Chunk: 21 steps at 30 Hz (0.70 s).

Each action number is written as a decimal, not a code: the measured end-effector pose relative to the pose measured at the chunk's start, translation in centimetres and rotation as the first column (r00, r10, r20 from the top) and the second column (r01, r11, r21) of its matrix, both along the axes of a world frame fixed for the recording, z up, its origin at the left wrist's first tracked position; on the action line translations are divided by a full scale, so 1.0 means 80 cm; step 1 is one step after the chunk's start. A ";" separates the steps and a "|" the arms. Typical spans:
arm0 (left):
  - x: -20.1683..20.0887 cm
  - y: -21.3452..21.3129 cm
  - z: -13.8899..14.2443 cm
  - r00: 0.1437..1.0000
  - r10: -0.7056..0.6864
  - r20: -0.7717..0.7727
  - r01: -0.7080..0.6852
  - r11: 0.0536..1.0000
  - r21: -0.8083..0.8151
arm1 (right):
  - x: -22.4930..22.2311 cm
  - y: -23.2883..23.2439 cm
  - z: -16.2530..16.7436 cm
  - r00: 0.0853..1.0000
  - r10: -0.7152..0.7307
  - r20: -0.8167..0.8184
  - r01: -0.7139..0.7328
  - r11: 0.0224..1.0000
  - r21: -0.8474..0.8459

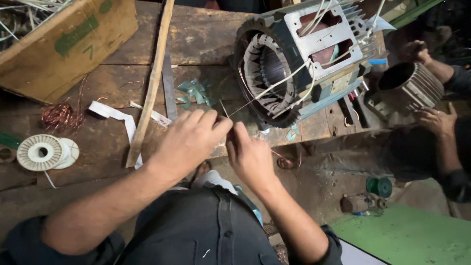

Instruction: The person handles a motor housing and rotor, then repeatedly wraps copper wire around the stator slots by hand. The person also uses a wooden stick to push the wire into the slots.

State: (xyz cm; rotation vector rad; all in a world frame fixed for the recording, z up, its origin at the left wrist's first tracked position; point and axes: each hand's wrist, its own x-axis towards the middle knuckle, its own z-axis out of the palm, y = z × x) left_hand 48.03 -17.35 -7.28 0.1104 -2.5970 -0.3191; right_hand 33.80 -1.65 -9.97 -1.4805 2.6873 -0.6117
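Observation:
My left hand (189, 140) and my right hand (250, 154) meet at the front edge of a worn wooden workbench (196, 44). Both pinch a thin white lead wire (265, 93) that runs up and right into a grey electric motor stator (294, 64). The stator lies on its side with its open end toward me, showing the windings inside. Several white leads hang from its terminal box opening (319, 34).
A cardboard box (64, 44) stands at the back left. A white spool (41, 152), tangled copper wire (61, 115), white tape (117, 118), a wooden stick (149, 88) and green scraps (194, 92) lie on the bench. At right another person's hands (434, 120) hold a ribbed motor housing (407, 86).

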 end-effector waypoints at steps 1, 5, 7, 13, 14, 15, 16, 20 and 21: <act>0.000 0.000 -0.002 1.000 -0.009 -0.012 0.009 1.000 0.005 | -0.002 0.001 -0.004 0.997 0.076 0.017 -0.076 0.997 0.007; 0.000 0.011 -0.013 1.000 0.010 -0.004 -0.010 1.000 0.023 | -0.001 -0.003 -0.011 0.993 -0.086 -0.080 0.078 0.992 -0.104; -0.009 0.019 -0.020 0.998 0.040 0.044 -0.040 0.999 -0.008 | 0.003 -0.003 -0.007 0.997 0.075 -0.028 -0.078 0.986 -0.149; -0.021 0.013 -0.033 0.997 0.031 0.077 -0.067 0.849 0.524 | -0.001 0.023 0.021 0.949 -0.201 0.244 0.255 0.943 -0.216; -0.015 0.013 -0.034 0.998 0.049 0.034 -0.060 0.867 0.495 | -0.003 0.024 0.023 0.987 -0.101 0.123 0.129 0.960 -0.247; -0.011 0.013 -0.034 0.998 0.059 -0.013 -0.046 0.886 0.462 | -0.005 0.024 0.022 1.000 -0.004 -0.005 0.002 0.964 -0.266; -0.007 0.014 -0.031 0.996 0.061 -0.070 -0.027 0.909 0.416 | -0.006 0.022 0.020 0.986 0.087 -0.142 -0.124 0.952 -0.281; 0.001 0.029 -0.014 0.987 0.118 0.108 -0.122 0.992 0.032 | -0.012 0.011 -0.002 0.998 -0.031 -0.054 0.027 0.997 -0.073; 0.000 0.032 -0.010 0.984 0.124 0.126 -0.127 0.992 0.015 | -0.014 0.010 -0.007 0.997 -0.053 -0.049 0.049 0.994 -0.094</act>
